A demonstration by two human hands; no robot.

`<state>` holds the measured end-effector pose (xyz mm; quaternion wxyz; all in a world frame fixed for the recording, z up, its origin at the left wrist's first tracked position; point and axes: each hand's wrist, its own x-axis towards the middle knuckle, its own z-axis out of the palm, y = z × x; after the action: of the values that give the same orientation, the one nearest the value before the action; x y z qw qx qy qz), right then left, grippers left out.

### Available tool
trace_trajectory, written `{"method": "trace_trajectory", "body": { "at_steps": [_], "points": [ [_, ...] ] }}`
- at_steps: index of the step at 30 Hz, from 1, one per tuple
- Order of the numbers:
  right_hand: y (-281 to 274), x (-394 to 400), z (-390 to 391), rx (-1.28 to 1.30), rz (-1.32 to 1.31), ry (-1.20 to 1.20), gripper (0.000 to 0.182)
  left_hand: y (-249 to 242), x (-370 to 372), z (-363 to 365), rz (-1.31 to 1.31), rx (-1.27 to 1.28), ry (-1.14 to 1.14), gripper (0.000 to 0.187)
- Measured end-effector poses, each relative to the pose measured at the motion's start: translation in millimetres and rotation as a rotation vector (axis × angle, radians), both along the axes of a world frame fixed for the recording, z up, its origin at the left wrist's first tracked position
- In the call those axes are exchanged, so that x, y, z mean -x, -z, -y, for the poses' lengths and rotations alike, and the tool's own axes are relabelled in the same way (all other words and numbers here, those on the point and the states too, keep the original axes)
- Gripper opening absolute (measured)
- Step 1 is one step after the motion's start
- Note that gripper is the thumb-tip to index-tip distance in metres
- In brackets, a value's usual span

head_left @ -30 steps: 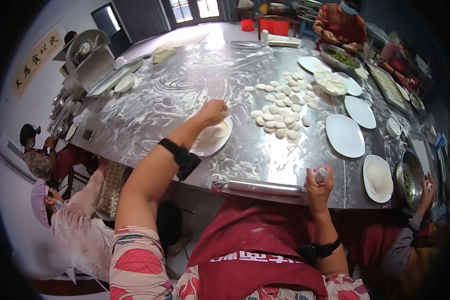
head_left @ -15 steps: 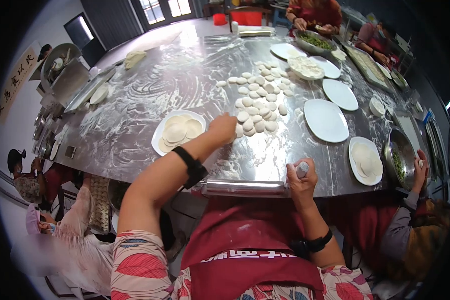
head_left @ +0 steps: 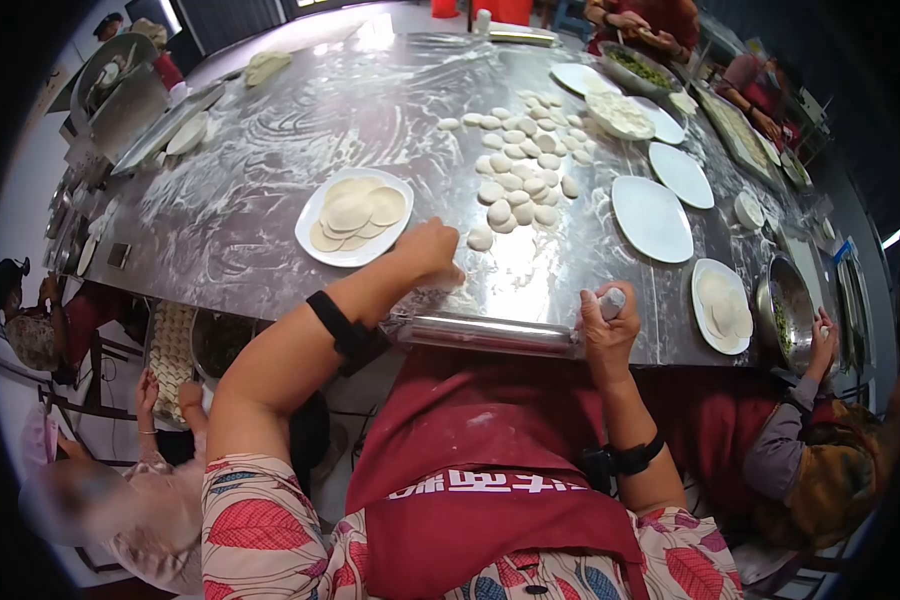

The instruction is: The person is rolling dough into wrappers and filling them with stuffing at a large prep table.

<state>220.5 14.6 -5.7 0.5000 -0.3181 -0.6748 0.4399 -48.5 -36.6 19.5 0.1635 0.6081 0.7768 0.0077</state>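
My right hand (head_left: 608, 322) is closed round the handle of a metal rolling pin (head_left: 490, 334), which lies along the near edge of the floured steel table. Left of the dough pieces, my left hand (head_left: 432, 255) rests low over the table with its fingers bent down; what they hold, if anything, is hidden. A white plate (head_left: 307, 222) of flat dough rounds (head_left: 353, 212) stands just left of that hand. Several small dough discs (head_left: 515, 182) lie spread over the middle of the table, beyond both hands.
Empty white plates (head_left: 652, 218) stand right of the discs. Farther right are a plate of wrappers (head_left: 724, 305) and a metal bowl of green filling (head_left: 788, 318), beside a co-worker's hand. A dough lump (head_left: 267, 67) lies at the far left. Other people are around the table.
My left hand has moved from the near-left edge of the dough discs toward me and left. My right hand keeps its grip on the rolling pin. The camera view has tilted down.
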Motion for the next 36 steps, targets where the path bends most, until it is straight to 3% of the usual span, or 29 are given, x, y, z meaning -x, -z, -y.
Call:
{"method": "trace_trajectory", "body": {
  "at_steps": [1, 7, 13, 21, 26, 31, 34, 36],
  "points": [
    [0.0, 0.5, 0.3, -0.003, 0.006, 0.005, 0.018, -0.5, -1.6, 0.5, -0.019, 0.063, 0.025, 0.053],
    [-1.9, -0.8, 3.8, 0.056, -0.029, -0.03, 0.017, 4.6, -24.1, 8.0, 0.171, -0.159, -0.028, 0.033],
    [-27.4, 12.3, -11.1, -0.109, 0.087, -0.02, 0.018, 30.2, -39.6, -21.2, 0.805, -0.241, -0.044, 0.025],
    [-6.2, 35.8, -38.7, 0.008, 0.071, 0.0, 0.016, 26.0, -64.7, -18.2, 0.366, -0.327, 0.067, 0.016],
    [1.6, 18.5, -25.4, -0.003, 0.054, 0.029, 0.016, 25.3, -67.7, -1.9, 0.45, -0.315, -0.148, 0.018],
    [0.4, 43.8, -52.7, -0.138, 0.154, 0.079, 0.018, 15.2, -77.2, -25.5, 0.387, -0.211, -0.013, 0.015],
    [-11.9, 23.0, -24.6, -0.076, 0.134, 0.062, 0.019, 25.3, -56.0, -26.8, 0.371, -0.209, 0.142, 0.014],
    [-0.3, 5.2, -9.3, -0.033, 0.118, 0.049, 0.021, 24.7, -44.8, -15.7, 0.5, -0.206, 0.086, 0.013]
  ]
}}
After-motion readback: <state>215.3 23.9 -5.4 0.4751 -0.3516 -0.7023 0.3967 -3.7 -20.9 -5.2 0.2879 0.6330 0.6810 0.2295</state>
